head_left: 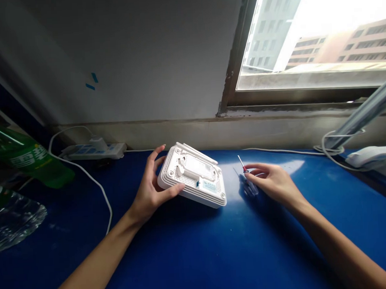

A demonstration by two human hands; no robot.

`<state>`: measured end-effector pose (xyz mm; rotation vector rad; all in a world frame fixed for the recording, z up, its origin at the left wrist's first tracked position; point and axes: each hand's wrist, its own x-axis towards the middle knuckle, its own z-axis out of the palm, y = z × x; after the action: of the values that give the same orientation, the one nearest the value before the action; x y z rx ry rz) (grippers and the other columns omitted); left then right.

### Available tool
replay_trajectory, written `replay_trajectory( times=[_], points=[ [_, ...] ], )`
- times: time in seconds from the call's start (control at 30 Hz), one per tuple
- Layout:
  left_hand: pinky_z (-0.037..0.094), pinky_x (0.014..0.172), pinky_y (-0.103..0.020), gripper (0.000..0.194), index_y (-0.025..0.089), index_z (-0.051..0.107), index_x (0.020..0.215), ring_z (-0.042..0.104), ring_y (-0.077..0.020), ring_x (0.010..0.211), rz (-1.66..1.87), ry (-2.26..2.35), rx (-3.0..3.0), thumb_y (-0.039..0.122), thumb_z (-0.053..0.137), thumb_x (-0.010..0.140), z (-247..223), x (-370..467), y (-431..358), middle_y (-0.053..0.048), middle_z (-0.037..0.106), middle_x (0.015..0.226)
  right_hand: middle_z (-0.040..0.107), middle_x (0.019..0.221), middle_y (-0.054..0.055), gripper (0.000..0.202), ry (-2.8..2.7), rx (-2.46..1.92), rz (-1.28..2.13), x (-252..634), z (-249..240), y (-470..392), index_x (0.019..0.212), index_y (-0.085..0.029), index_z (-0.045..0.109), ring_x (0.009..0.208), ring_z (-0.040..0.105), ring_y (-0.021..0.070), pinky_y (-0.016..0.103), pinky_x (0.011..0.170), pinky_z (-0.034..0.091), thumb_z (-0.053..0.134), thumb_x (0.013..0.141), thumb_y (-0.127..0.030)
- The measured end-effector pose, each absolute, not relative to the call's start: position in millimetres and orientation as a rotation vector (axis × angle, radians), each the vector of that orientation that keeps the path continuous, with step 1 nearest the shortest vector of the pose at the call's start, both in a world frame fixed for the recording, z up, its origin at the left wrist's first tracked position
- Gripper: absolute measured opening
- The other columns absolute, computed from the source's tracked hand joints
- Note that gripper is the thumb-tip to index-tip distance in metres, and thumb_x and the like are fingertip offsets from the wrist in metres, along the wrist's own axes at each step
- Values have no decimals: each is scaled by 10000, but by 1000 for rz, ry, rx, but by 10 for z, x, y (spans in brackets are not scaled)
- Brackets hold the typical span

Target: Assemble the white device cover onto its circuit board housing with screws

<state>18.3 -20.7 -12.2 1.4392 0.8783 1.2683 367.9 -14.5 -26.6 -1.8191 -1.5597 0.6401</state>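
Note:
A white router-like box [194,174] with a vented underside, round corner feet and folded antennas is tilted above the blue table. My left hand [154,183] grips its left end, the thumb lying over the near edge and the fingers behind. To the right of the box, my right hand [269,179] pinches a small screwdriver [245,169] between thumb and fingers. Its thin metal shaft points up and to the left, apart from the box. The screwdriver's dark clear handle hangs below the fingers, partly in shadow.
Green bottle [35,159] and clear bottle [17,218] lie at the left. Behind them, a power strip [112,151] has a white plug and a cable [100,186] trailing over the blue table [199,256]. A metal lamp arm [362,114] and white base [371,156] stand at the right, below a window.

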Motion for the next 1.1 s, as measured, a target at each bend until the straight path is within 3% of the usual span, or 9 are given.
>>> replay_trajectory(
  times=[0.17, 0.33, 0.43, 0.53, 0.63, 0.77, 0.9, 1.0, 1.1],
  points=[
    [442, 1167, -500, 834, 345, 395, 1564, 482, -357, 1453, 1124, 1066, 1334, 444, 807, 846, -255, 315, -206, -128, 387, 1636, 782, 900, 53, 415, -1527, -1764, 695, 3651, -287, -151, 1136, -207, 780, 777, 750, 227, 290, 646, 537, 726, 785, -423],
    [299, 1258, -547, 774, 306, 574, 1473, 310, -386, 1549, 885, 1254, 1850, 600, 811, 797, -254, 331, -235, -104, 356, 1662, 756, 937, 69, 376, -1465, -1703, 745, 3570, -307, -171, 1132, -194, 758, 752, 767, 226, 268, 584, 537, 725, 807, -382],
    [307, 1256, -553, 955, 357, 532, 1515, 332, -413, 1531, 660, 1284, 2071, 682, 860, 679, -182, 257, -256, -85, 269, 1694, 745, 977, 99, 441, -1405, -1663, 784, 3594, -341, -135, 1218, -162, 710, 737, 768, 228, 301, 638, 591, 674, 860, -417],
    [359, 1208, -612, 1118, 411, 436, 1573, 315, -469, 1519, 467, 1304, 2206, 715, 887, 596, -152, 152, -246, -93, 178, 1714, 744, 850, 84, 510, -1421, -1637, 804, 3637, -367, -106, 1258, -144, 697, 665, 738, 216, 330, 674, 605, 668, 882, -487],
    [384, 1159, -669, 1086, 459, 390, 1584, 320, -483, 1496, 369, 1336, 2336, 663, 885, 640, -180, 65, -209, -114, 320, 1638, 725, 755, 60, 550, -1470, -1620, 822, 3644, -358, -113, 1230, -147, 720, 574, 676, 195, 314, 587, 563, 685, 877, -567],
    [481, 1077, -648, 1048, 478, 377, 1579, 485, -427, 1344, 396, 1316, 2406, 686, 852, 669, -199, 11, -173, -112, 491, 1428, 751, 872, 93, 522, -1519, -1633, 770, 3602, -287, -147, 1047, -156, 778, 619, 651, 188, 292, 556, 501, 671, 882, -640],
    [483, 1071, -672, 955, 435, 491, 1512, 417, -458, 1396, 475, 1330, 2425, 775, 796, 673, -156, 30, -191, -122, 416, 1486, 749, 831, 97, 515, -1524, -1615, 721, 3582, -202, -169, 951, -159, 811, 826, 684, 239, 297, 696, 519, 713, 842, -653],
    [406, 1166, -653, 864, 370, 576, 1441, 306, -458, 1493, 574, 1236, 2451, 729, 817, 693, -161, 98, -218, -109, 328, 1609, 735, 804, 91, 573, -1413, -1591, 830, 3582, -151, -192, 1063, -153, 813, 613, 588, 166, 268, 526, 425, 806, 750, -633],
    [324, 1234, -620, 811, 358, 544, 1479, 263, -420, 1539, 591, 1107, 2477, 628, 821, 767, -216, 180, -240, -94, 313, 1660, 690, 769, 65, 571, -1295, -1537, 934, 3568, -103, -224, 1052, -151, 809, 516, 429, 100, 245, 451, 302, 856, 702, -601]
  ],
)
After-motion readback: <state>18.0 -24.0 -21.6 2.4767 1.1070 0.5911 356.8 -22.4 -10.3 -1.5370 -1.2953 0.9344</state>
